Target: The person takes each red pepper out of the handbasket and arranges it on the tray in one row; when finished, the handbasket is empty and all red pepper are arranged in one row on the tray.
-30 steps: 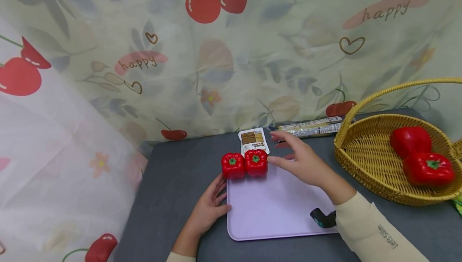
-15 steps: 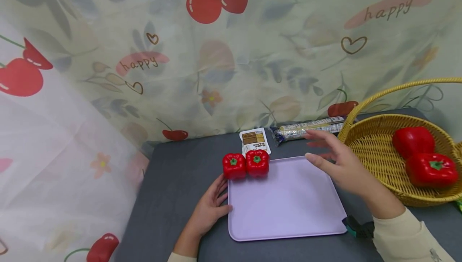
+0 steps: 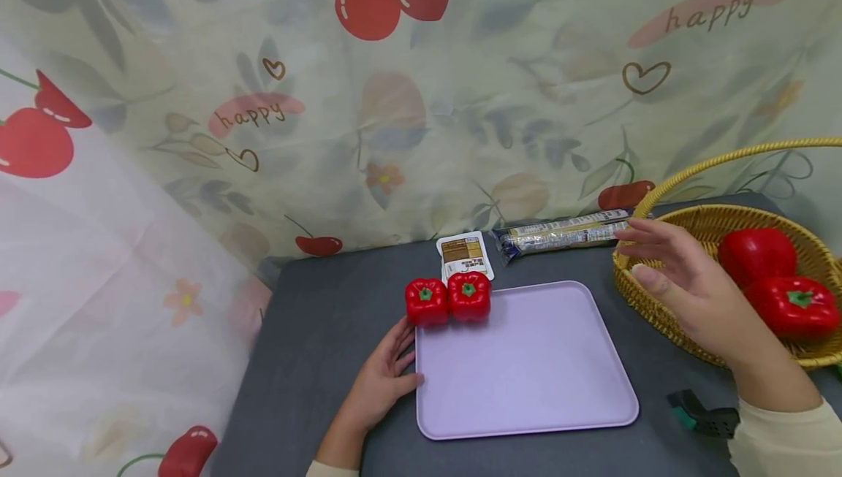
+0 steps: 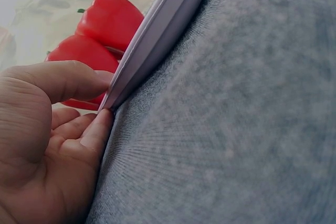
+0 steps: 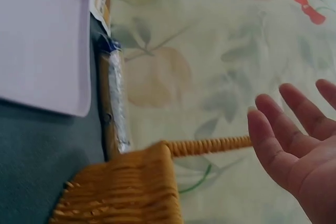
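At the left edge of a pale lilac tray (image 3: 526,367), my left hand (image 3: 376,382) holds the rim, thumb on top and fingers against the side. The left wrist view shows the rim between thumb and fingertip. Two red bell peppers (image 3: 447,300) stand side by side at the tray's far left corner, just beyond those fingers. My right hand (image 3: 697,294) hangs over the near left side of a wicker basket (image 3: 664,316), fingers spread and holding nothing. Inside the basket lie two more red bell peppers (image 3: 756,254), partly hidden by the wrist.
Behind the tray lies a small flat white-and-brown packet (image 3: 465,252). A long shiny wrapped package (image 3: 559,234) runs along the wall's foot. The basket's tall handle (image 3: 737,159) arches up on the right. A patterned curtain (image 3: 421,97) closes off the back.
My right hand has moved away from the bell peppers on the tray, rightward to the basket, with nothing in it. My left hand and the tray have stayed in place.
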`<action>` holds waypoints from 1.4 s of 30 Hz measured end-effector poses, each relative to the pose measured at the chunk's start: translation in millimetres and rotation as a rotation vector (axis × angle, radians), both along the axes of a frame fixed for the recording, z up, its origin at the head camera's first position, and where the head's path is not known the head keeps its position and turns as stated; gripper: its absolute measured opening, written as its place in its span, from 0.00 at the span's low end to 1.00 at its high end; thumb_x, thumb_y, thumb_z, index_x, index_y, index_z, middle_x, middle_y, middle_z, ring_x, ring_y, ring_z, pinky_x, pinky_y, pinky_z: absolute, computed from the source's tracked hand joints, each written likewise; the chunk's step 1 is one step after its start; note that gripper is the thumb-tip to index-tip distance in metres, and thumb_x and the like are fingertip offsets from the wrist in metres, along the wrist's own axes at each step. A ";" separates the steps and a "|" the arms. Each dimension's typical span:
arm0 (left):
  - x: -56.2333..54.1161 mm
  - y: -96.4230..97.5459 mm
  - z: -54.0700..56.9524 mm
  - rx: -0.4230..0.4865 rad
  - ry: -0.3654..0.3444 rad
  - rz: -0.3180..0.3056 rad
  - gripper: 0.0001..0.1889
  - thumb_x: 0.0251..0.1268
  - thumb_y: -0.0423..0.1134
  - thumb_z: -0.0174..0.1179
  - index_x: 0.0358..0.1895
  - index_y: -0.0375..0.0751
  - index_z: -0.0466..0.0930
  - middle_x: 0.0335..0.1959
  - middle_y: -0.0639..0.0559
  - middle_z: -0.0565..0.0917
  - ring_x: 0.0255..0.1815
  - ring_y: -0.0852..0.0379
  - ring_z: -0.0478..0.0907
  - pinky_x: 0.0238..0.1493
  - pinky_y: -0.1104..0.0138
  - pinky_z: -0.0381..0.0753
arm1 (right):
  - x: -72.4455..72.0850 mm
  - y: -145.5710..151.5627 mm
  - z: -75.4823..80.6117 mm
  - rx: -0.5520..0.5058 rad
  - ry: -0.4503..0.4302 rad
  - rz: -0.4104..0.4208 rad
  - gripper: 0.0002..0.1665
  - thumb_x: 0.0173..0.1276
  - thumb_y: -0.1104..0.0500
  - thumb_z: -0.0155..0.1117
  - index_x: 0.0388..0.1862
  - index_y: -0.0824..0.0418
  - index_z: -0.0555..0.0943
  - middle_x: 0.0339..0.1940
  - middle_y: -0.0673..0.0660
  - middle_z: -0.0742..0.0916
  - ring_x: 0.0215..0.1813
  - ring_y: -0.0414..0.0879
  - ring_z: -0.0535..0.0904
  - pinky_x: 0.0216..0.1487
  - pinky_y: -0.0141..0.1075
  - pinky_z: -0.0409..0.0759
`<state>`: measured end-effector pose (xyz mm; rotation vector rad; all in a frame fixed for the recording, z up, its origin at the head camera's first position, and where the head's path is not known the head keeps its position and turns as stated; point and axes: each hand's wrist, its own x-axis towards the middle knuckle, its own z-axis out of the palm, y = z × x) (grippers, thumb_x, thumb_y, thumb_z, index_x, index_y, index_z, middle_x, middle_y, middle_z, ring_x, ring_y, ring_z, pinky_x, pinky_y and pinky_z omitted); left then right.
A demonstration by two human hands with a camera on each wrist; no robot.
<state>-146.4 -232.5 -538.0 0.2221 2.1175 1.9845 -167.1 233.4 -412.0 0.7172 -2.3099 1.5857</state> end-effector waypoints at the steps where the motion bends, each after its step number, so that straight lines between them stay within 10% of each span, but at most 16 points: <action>1: 0.1 0.3 0.4 0.000 0.000 -0.001 0.53 0.62 0.16 0.68 0.89 0.35 0.50 0.87 0.37 0.58 0.86 0.42 0.55 0.78 0.57 0.65 | 0.8 3.8 1.2 0.000 0.002 -0.008 0.43 0.76 0.77 0.59 0.86 0.60 0.63 0.75 0.53 0.78 0.71 0.43 0.75 0.63 0.21 0.74; 14: 2.6 0.2 3.5 -0.001 0.007 0.000 0.53 0.62 0.15 0.67 0.88 0.34 0.49 0.87 0.37 0.57 0.86 0.40 0.55 0.78 0.58 0.66 | 3.5 53.1 2.7 -0.208 0.051 -0.044 0.32 0.88 0.67 0.49 0.87 0.64 0.62 0.75 0.59 0.79 0.70 0.46 0.76 0.61 0.22 0.77; 28: 1.6 1.6 5.2 -0.004 -0.013 -0.002 0.52 0.63 0.16 0.67 0.89 0.35 0.49 0.87 0.38 0.57 0.86 0.40 0.54 0.78 0.58 0.66 | 5.1 93.1 -12.5 -0.063 -0.023 -0.452 0.33 0.90 0.56 0.48 0.90 0.49 0.60 0.78 0.55 0.76 0.74 0.41 0.74 0.65 0.18 0.68; 38: 0.7 0.4 0.9 0.007 0.007 -0.014 0.53 0.62 0.14 0.67 0.89 0.36 0.49 0.87 0.38 0.56 0.87 0.42 0.54 0.78 0.59 0.66 | -1.2 125.6 -35.3 0.004 -0.008 -0.599 0.32 0.92 0.57 0.44 0.90 0.51 0.61 0.78 0.46 0.75 0.74 0.31 0.71 0.76 0.26 0.61; 42: 0.4 0.8 0.0 0.005 0.008 -0.015 0.53 0.63 0.15 0.67 0.89 0.36 0.49 0.87 0.37 0.57 0.87 0.41 0.54 0.78 0.58 0.66 | -7.1 138.2 -47.6 0.106 -0.061 -0.620 0.34 0.92 0.55 0.45 0.90 0.61 0.58 0.78 0.66 0.75 0.70 0.28 0.67 0.74 0.23 0.55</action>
